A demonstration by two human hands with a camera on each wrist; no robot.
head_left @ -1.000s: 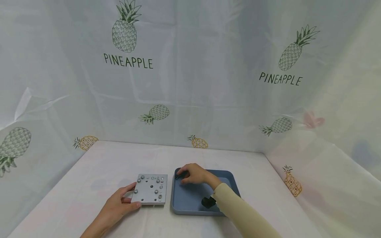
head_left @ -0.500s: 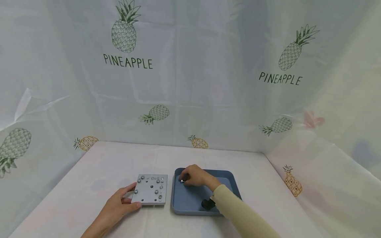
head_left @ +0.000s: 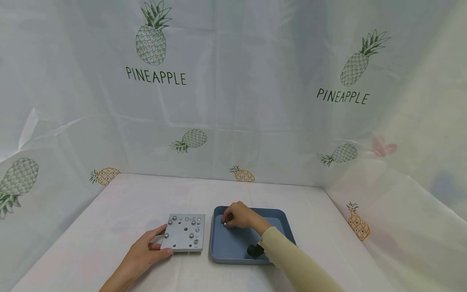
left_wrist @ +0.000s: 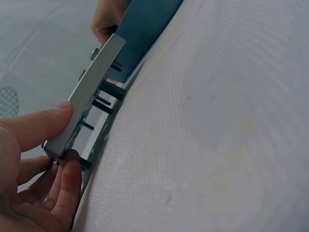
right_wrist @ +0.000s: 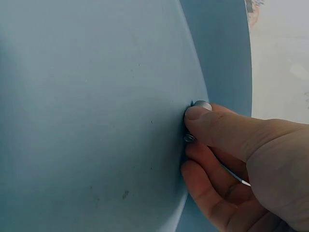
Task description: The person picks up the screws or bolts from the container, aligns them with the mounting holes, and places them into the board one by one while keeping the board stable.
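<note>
My left hand (head_left: 146, 247) grips the near-left corner of a square silver metal plate (head_left: 180, 233), thumb on its top face and fingers below. Screw heads and holes dot the plate's top. In the left wrist view, several dark screw shanks (left_wrist: 112, 89) stick out of its underside, holding it above the table. My right hand (head_left: 240, 215) is inside a blue tray (head_left: 237, 247), at its far-left part. Between thumb and fingers it pinches a small screw (right_wrist: 203, 105), whose silver head and a bit of thread show in the right wrist view; the rest is hidden.
The tray stands right of the plate, with a narrow strip of table between them. A black device (head_left: 255, 250) sits at the right wrist, over the tray. A white pineapple-print curtain (head_left: 262, 101) rises behind the white-covered table (head_left: 146, 194).
My right hand has drawn slightly back and right from the tray's far-left corner, its fingers closing in, and a silver screw head now shows at the fingertips. My left hand and the plate stay put.
</note>
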